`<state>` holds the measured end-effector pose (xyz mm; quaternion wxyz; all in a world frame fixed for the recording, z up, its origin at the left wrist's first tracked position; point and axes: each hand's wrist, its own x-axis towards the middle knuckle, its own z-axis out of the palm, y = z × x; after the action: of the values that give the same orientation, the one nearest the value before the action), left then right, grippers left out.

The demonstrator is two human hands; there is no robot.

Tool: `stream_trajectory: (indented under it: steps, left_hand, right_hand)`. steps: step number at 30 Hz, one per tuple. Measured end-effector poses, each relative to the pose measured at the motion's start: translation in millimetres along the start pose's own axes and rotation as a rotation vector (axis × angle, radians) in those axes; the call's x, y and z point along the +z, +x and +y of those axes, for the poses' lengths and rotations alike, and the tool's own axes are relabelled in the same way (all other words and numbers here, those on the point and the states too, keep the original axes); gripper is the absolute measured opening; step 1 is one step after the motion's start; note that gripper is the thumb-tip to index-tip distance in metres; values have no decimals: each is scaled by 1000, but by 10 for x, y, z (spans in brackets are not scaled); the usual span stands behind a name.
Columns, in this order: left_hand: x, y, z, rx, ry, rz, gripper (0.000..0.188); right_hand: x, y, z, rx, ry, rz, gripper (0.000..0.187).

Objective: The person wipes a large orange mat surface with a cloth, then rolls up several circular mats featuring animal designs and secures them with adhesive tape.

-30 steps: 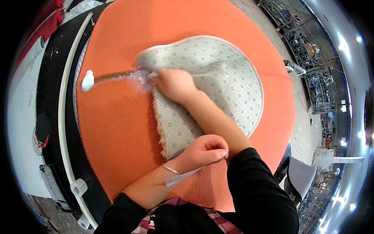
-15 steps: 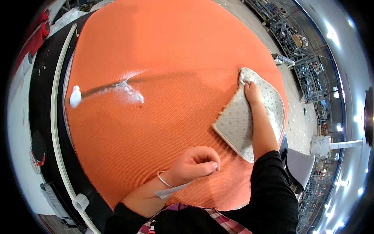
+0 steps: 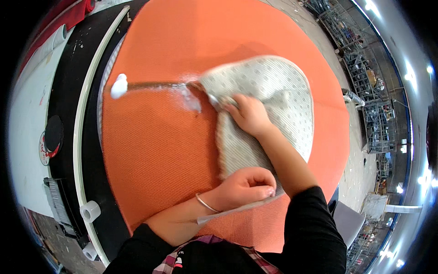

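Observation:
My right hand is closed on the bunched edge of a small mat, whose dotted grey-white backing faces up. The mat lies partly lifted over a big orange woven sheet. Beside its gripped edge, a patch of white foam smears over a dark streak. A thicker blob of foam sits at the streak's left end. Low in the middle, my left hand is curled in a pinch on a thin pale strip, which trails back under my wrist. What the strip is cannot be made out.
A pale rail runs along the black table edge at the left. White rolls, a brush and a round black disc lie there. Metal racks and a grey chair stand to the right.
My right hand has pulled the mat leftward from the right side to the foam patch. My left hand has shifted slightly right, and more of the pale strip shows. The view has shifted too.

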<state>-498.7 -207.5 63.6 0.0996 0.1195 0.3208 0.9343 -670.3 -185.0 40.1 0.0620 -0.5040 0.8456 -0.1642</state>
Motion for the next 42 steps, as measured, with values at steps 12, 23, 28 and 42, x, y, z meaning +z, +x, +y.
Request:
stream_trajectory:
  steps: [12, 23, 28, 42]
  left_hand:
    - [155, -185, 161, 242, -213, -179, 5]
    - [93, -237, 272, 412, -58, -263, 12]
    - [210, -229, 258, 281, 66, -327, 13]
    - [-49, -439, 337, 274, -551, -196, 7]
  right_hand:
    - [487, 670, -891, -57, -13, 178, 26]
    - [413, 1187, -913, -142, -251, -48, 33]
    - [10, -35, -192, -140, -270, -263, 26]
    - [746, 1417, -1429, -439, -186, 213, 28]
